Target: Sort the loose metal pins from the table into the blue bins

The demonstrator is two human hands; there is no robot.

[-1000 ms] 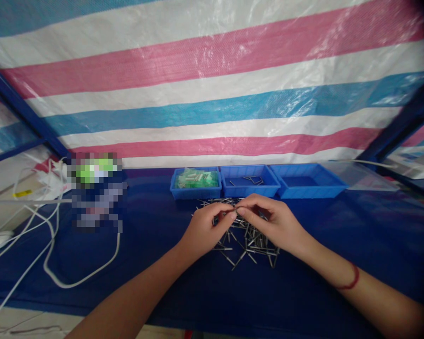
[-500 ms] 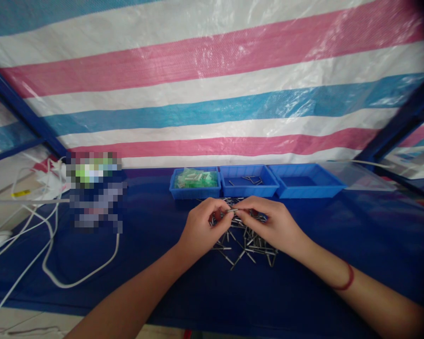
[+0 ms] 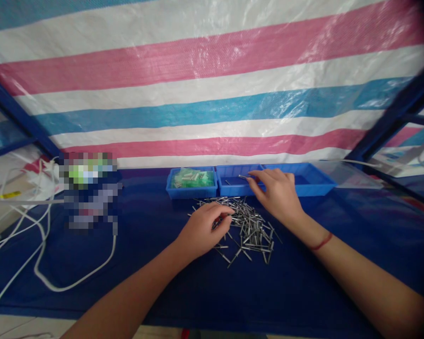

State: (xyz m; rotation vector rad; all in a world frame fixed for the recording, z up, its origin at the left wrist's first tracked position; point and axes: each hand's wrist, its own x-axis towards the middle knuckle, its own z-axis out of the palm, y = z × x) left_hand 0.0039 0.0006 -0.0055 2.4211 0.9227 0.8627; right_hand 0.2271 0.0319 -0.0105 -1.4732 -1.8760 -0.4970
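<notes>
While the bare left hand (image 3: 202, 230) is hovering over a loose heap of slim, silver-grey metal pins (image 3: 252, 231), the bare right hand (image 3: 277, 195) is hanging over the middle blue rectangular plastic tray (image 3: 233, 189). The right thumb and forefinger are nearly meeting beside a thin silvery pin (image 3: 243, 177); whether they are gripping it is not showing clearly. The left thumb and forefinger are standing slightly apart, nothing appearing between them.

Good handling here is probably depending on a light fingertip pinch, on the right fingers staying low over the tray floor so that no pin is bouncing, and on the left fingers working the heap's edge, where fewer pins are crossing.

Beneath, a glossy dark blue tabletop (image 3: 198, 296) is carrying the heap in front of the tray row. A blue plastic left-end tray (image 3: 192, 192) is holding pale pieces in translucent green wrapping (image 3: 194, 178); a matching right-end tray (image 3: 314, 190) is standing opposite. White cables (image 3: 58, 289) are looping at left. Behind, a pink, blue and white striped plastic tarpaulin (image 3: 198, 75) is hanging.
</notes>
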